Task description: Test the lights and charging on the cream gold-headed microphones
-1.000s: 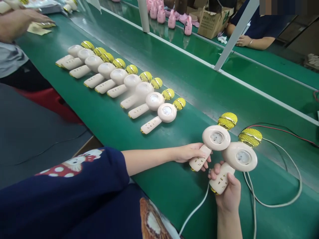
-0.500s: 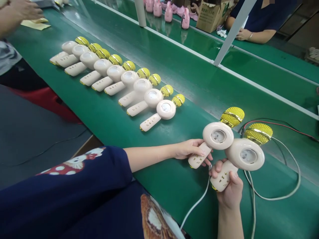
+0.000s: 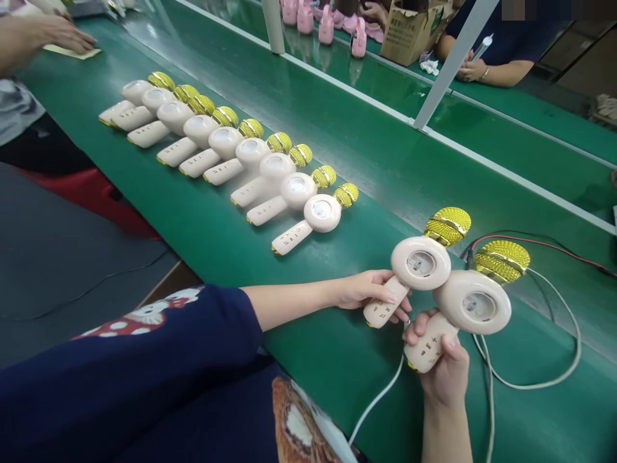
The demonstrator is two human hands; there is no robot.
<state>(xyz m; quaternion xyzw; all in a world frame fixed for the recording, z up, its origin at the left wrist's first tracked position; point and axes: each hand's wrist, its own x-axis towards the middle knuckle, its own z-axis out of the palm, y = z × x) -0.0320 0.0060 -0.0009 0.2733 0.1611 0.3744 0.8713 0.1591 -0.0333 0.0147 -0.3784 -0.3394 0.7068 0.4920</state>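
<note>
Seemingly raised nearer the camera than a second ago, the left microphone [image 3: 420, 263] and right microphone [image 3: 457, 306] are in use: left hand [image 3: 370, 289] and right hand [image 3: 444, 370] each wrap a grip round a handle, over the surface [image 3: 332, 360], apart from the row of microphones [image 3: 225, 143].

A plus sign [image 3: 434, 339] marks the right hand's [image 3: 448, 372] microphone [image 3: 450, 303].

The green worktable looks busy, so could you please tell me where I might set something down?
Bare patches lie between the microphone row and left forearm, and between that row and the white rail. Crowded: at right, around both held microphones and the white cable.
</note>
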